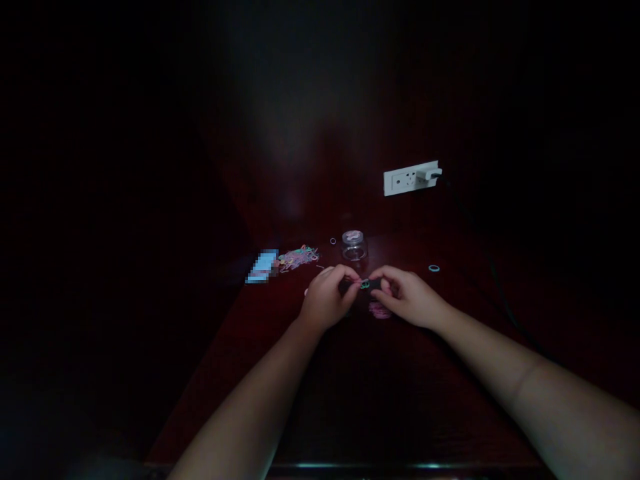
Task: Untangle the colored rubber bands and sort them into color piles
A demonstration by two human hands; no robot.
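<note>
My left hand (331, 293) is closed in a pinch on small green bands (365, 285), over the dark red table. Close on its right, my right hand (407, 293) has its thumb and index finger bent together beside the same bands; what they grip, if anything, is too small to tell. A bunch of pink bands (380, 310) lies just below the hands. Behind them stands a clear jar (354, 247) with something pink at its top. To the left is a loose pile of colourful bands (299, 257).
A blurred light-blue item (262, 267) lies at the left table edge. One blue ring (434, 268) is on the right, and a small pale ring (333, 241) is near the jar. A wall socket (411, 178) holds a plug with a dark cable.
</note>
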